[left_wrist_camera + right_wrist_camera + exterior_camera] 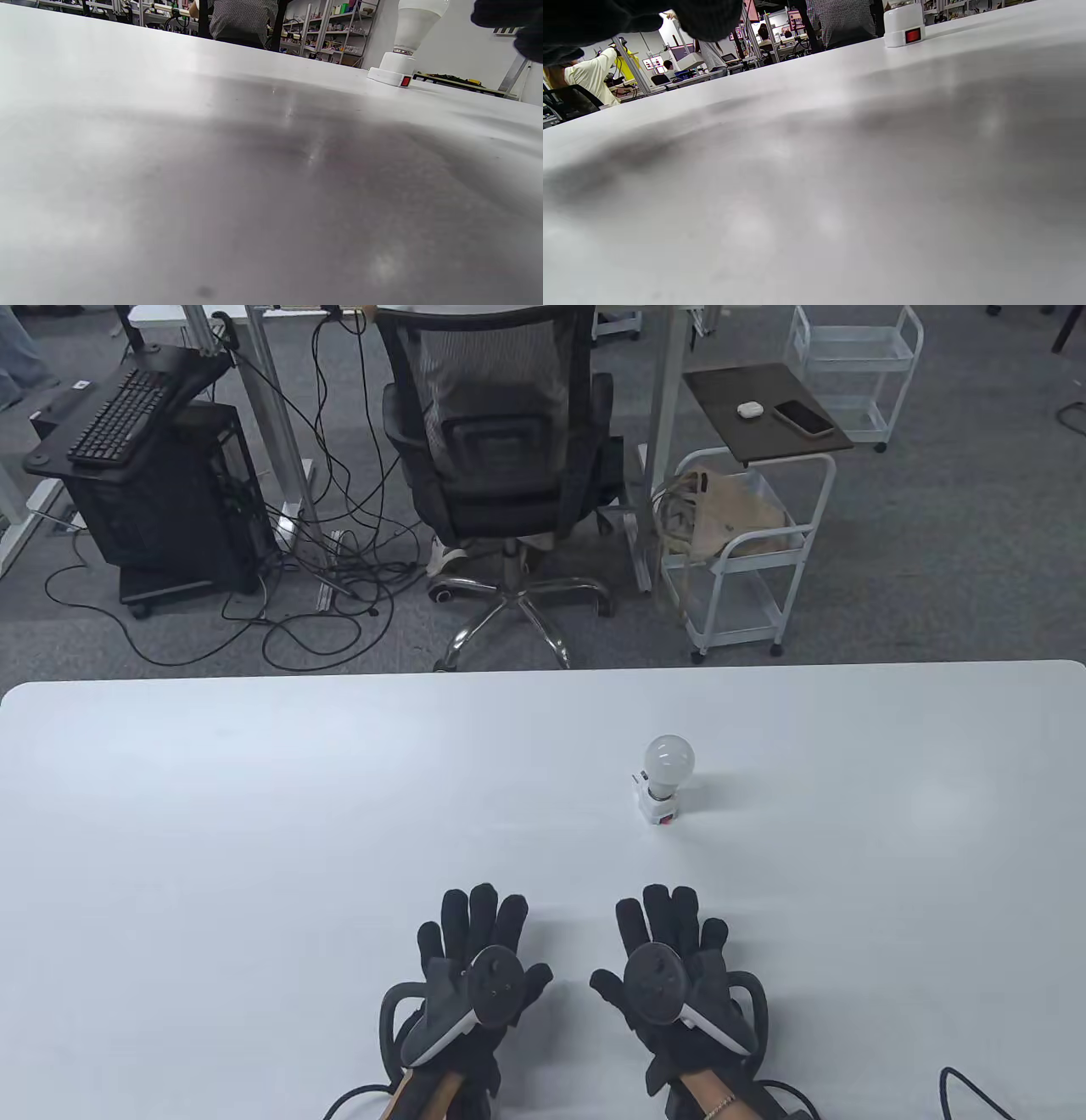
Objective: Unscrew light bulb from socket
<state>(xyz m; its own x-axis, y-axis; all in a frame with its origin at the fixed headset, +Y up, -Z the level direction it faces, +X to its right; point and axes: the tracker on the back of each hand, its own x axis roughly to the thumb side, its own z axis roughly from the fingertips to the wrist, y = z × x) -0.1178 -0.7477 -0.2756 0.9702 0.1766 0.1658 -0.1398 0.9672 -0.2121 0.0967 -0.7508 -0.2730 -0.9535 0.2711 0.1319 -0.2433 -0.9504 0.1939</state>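
A white light bulb stands upright in a white socket with a red switch, right of the table's middle. The bulb and socket show at the top right of the left wrist view. The socket shows at the top of the right wrist view, with the bulb cut off there. My left hand and right hand lie flat on the table near its front edge, fingers spread, holding nothing. The socket stands a short way beyond the right hand.
The white table carries only the bulb and socket. A black cable crosses its front right corner. Beyond the far edge stand an office chair and a white cart.
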